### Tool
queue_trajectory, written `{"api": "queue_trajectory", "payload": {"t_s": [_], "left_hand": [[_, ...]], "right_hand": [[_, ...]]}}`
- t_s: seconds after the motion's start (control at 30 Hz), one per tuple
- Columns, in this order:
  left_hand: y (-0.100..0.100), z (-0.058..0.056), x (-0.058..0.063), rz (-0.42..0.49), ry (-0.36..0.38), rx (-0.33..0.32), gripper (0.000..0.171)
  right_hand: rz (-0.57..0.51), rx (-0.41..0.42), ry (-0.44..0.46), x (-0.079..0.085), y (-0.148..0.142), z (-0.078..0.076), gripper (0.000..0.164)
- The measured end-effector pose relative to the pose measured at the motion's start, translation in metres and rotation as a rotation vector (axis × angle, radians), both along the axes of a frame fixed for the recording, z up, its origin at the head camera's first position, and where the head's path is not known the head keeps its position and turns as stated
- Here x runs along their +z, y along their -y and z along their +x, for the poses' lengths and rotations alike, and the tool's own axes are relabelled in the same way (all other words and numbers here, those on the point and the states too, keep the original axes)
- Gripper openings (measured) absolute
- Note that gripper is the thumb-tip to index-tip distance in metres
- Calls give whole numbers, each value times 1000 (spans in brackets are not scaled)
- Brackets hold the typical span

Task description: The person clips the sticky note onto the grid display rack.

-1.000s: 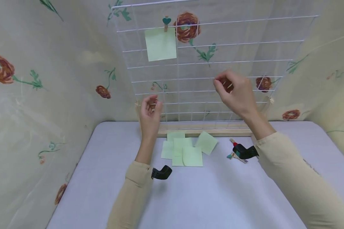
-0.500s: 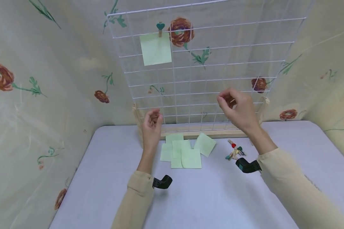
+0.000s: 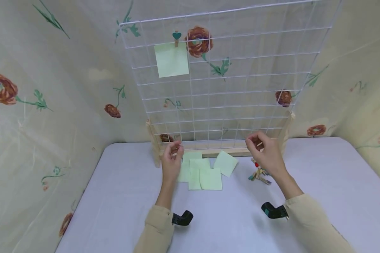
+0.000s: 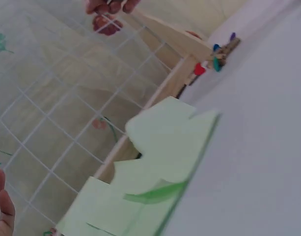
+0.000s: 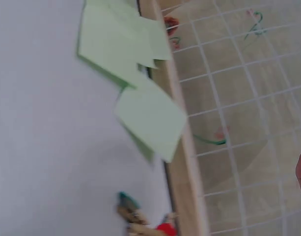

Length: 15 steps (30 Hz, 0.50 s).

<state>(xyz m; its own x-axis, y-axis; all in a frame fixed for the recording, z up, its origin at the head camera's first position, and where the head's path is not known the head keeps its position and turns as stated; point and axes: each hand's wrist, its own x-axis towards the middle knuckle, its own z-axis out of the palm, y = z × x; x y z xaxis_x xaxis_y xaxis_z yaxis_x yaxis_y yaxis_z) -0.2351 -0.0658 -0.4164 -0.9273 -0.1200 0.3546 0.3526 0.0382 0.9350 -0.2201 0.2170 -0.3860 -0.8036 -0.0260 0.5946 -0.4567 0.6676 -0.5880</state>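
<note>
Pale lavender counter [image 3: 228, 218], its far corners rounded. Cream cloth [image 3: 82, 116] hangs behind and at both sides, printed with rust-coloured flowers and green stems. A white wire grid [image 3: 209, 93] stands at the far edge in a wooden base [image 3: 237, 152], its long side running left to right, as does the base.

High on the grid's left, a clip [image 3: 176, 38] with a green heart stands upright, heart end up, over a hung note [image 3: 172, 60]; that note tilts slightly, its lower edge rising to the right.

The loose notes [image 3: 210, 179], pale green and nearly square, lie overlapping on the counter in front of the base. The nearest sits about square to the counter; the rightmost note [image 3: 226, 163] is turned diamond-wise, one corner pointing at the base. To their right is a heap of loose clips [image 3: 259, 175], axes crossing; the nearest slants from far left to near right.

The left hand [image 3: 171, 161], near the leftmost notes, points towards the grid, its grip loosely curled, thumb apart. The right hand [image 3: 267, 153], near the clips, points away and leftward; its grip is curled, thumb and fingertips close. Whether they touch, I cannot tell.
</note>
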Motion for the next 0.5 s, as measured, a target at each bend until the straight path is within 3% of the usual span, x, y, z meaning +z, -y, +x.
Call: {"api": "queue_trajectory", "payload": {"t_s": [0.13,0.27,0.5], "left_hand": [[-2,-5,-25,-13,33,-16,24],[-2,-9,-47,-30,45,20,24],[3,-4,-70,-62,104,65,21]], "right_hand": [[-46,-33,66,-25,-4,4,12],[-44,-54,107,-43,-6,6,11],[-123,-110,106,-70,-9,16,7]]}}
